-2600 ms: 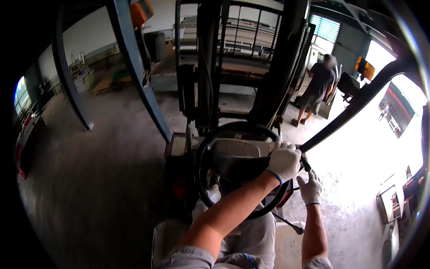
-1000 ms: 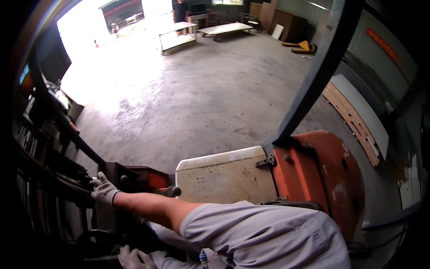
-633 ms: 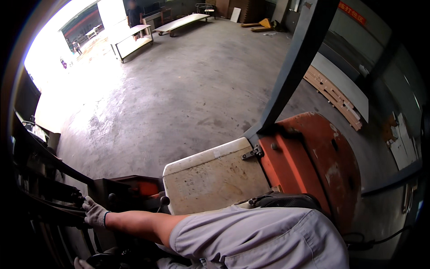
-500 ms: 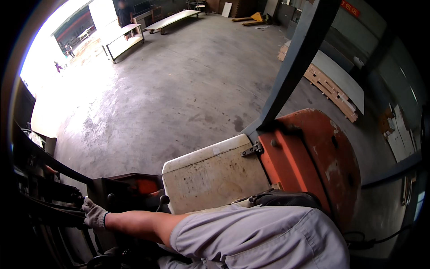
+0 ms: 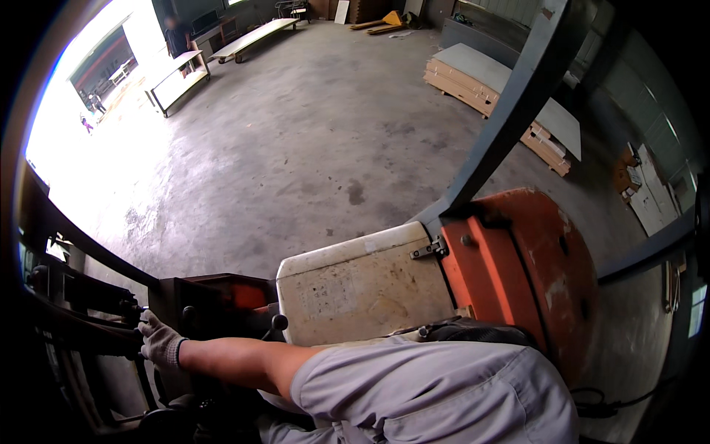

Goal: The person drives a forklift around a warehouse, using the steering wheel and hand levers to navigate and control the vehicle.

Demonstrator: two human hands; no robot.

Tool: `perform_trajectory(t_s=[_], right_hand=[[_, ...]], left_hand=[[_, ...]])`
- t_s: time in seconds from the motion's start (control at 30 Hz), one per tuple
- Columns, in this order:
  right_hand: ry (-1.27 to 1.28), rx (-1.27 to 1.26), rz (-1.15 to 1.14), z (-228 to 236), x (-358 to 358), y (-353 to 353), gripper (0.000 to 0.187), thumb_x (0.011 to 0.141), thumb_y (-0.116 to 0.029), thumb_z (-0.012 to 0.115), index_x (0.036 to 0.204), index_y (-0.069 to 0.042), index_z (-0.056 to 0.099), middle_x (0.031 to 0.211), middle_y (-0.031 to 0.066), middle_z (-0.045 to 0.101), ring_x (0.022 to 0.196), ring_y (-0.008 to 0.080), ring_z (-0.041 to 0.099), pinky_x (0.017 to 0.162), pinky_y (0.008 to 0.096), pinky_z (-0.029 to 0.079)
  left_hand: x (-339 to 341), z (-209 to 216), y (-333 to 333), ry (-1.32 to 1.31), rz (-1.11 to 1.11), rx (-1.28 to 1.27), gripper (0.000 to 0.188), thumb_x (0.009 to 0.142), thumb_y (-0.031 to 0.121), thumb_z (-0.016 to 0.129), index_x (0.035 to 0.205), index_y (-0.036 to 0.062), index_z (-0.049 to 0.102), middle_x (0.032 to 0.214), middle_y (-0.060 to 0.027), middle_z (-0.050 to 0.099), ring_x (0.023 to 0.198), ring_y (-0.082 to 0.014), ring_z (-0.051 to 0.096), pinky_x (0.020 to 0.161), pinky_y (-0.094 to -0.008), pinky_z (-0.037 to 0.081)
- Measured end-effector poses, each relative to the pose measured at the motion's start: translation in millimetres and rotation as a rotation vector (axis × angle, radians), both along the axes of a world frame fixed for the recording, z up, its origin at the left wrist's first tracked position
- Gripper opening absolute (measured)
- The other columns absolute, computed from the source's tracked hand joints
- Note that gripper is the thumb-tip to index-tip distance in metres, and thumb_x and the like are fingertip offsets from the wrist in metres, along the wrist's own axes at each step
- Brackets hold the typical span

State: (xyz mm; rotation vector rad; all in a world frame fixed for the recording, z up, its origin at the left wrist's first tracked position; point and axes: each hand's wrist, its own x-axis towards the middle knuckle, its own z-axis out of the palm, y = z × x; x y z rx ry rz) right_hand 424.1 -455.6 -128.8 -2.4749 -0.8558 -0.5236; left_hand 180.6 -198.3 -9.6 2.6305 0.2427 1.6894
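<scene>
Concrete floor (image 5: 296, 159) fills the upper middle, bleached white toward upper left. At lower left, the gloved right hand (image 5: 160, 344) bends against dark machine parts (image 5: 96, 328); shadow hides its grip. Left hand: out of frame, state untold.

A workshop or warehouse hall: stained concrete floor (image 5: 296, 163) spreads around the orange vehicle body (image 5: 532, 259). Beyond it lie stacked boards (image 5: 466, 80) and, farther off, a yellow pallet jack (image 5: 391, 19); far to its left stand a wheeled flat trolley (image 5: 255, 38), a white-topped bench (image 5: 174, 70) and a bright open doorway (image 5: 70, 144).
</scene>
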Motion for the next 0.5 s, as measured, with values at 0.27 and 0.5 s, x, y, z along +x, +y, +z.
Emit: perform_trajectory(t_s=[0.27,0.5], right_hand=[[-0.175,0.182,-0.146,66,59,-49,0.021,0.088,-0.026,0.064,0.087,-0.009,0.076,0.091,0.0153,0.072,0.125,0.0393,0.057,0.122,0.0668,0.019],[-0.093,0.113,-0.219,116,130,-92,0.032,0.084,-0.04,0.073,0.097,-0.011,0.077,0.102,0.0147,0.075,0.138,0.0415,0.049,0.122,0.0705,0.014]], left_hand=[[110,58,0,0.019,-0.036,-0.026,0.024,0.099,0.025,0.066,0.099,0.0087,0.084,0.095,-0.0103,0.081,0.081,-0.03,0.076,0.073,-0.041,0.061],[249,96,4,0.271,-0.161,-0.204,0.03,0.104,0.025,0.063,0.119,0.0033,0.076,0.119,-0.0182,0.076,0.107,-0.0331,0.073,0.095,-0.0392,0.058]])
